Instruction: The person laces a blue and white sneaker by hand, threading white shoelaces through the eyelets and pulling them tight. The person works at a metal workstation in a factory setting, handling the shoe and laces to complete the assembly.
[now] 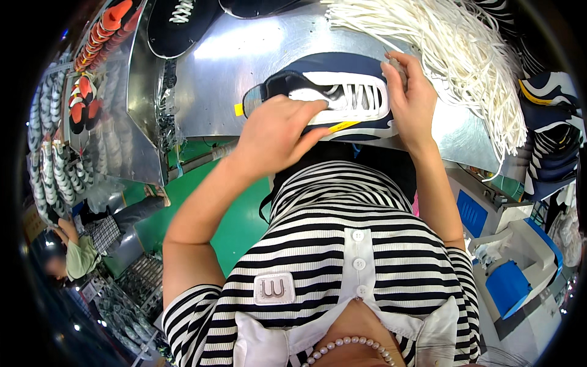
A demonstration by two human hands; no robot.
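Note:
A navy and white shoe upper [342,64] with a yellow strip on its near side lies on the metal worktable, its heel end to the left. White lace [362,99] crosses its eyelet rows in several bars. My left hand [275,131] is closed on the near edge of the shoe's opening, thumb outside and fingers reaching inside. At the toe end, my right hand [413,98] is raised with thumb and forefinger drawn together. Whatever they pinch near their tips is too small to make out.
A big heap of loose white laces [440,49] covers the table's right side. Black shoe uppers [177,27] lie at the far left. Stacked navy uppers [553,134] stand at right, above a grey and blue machine [510,275]. Another person [76,248] works at lower left.

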